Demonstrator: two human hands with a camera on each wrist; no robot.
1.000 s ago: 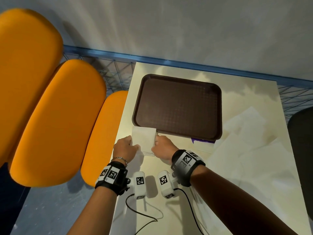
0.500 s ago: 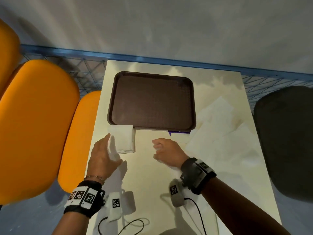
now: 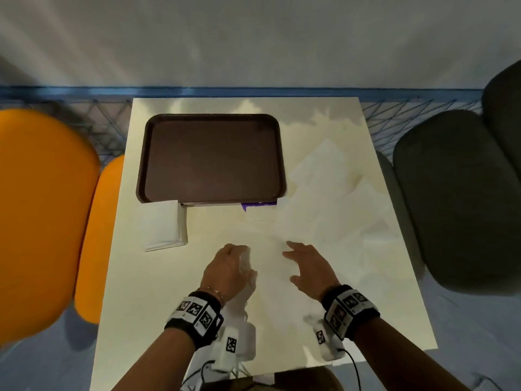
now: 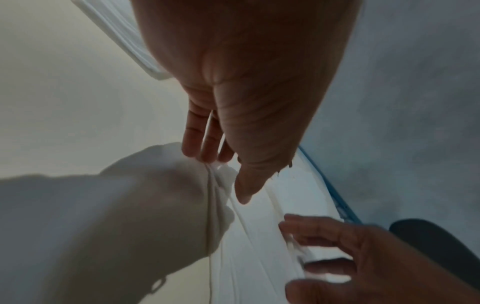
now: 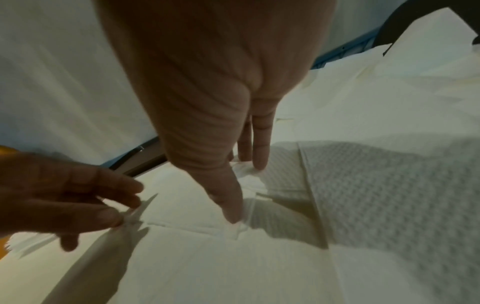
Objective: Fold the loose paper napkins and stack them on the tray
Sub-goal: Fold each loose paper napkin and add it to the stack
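Observation:
An empty brown tray (image 3: 211, 156) sits at the back left of the cream table (image 3: 158, 292). A folded white napkin stack (image 3: 163, 225) lies on the table, touching the tray's front left corner. Loose napkins (image 3: 332, 198) overlap on the right. One open napkin (image 3: 270, 280) lies flat between my hands. My left hand (image 3: 242, 255) pinches its left edge (image 4: 215, 176) between thumb and fingers and lifts it a little. My right hand (image 3: 293, 258) rests on the same napkin (image 5: 207, 257) with straight fingers, the thumb tip (image 5: 233, 218) pressing down.
Orange seat cushions (image 3: 42, 221) line the table's left side and a grey chair (image 3: 456, 207) stands at the right. A blue wire rack (image 3: 107, 128) runs behind. A purple-edged card (image 3: 258, 205) pokes out under the tray. Cables (image 3: 203, 368) hang at the near edge.
Both hands left the folded stack by the tray and moved right and nearer to a flat napkin. The left hand has taken hold of its edge. The view panned right.

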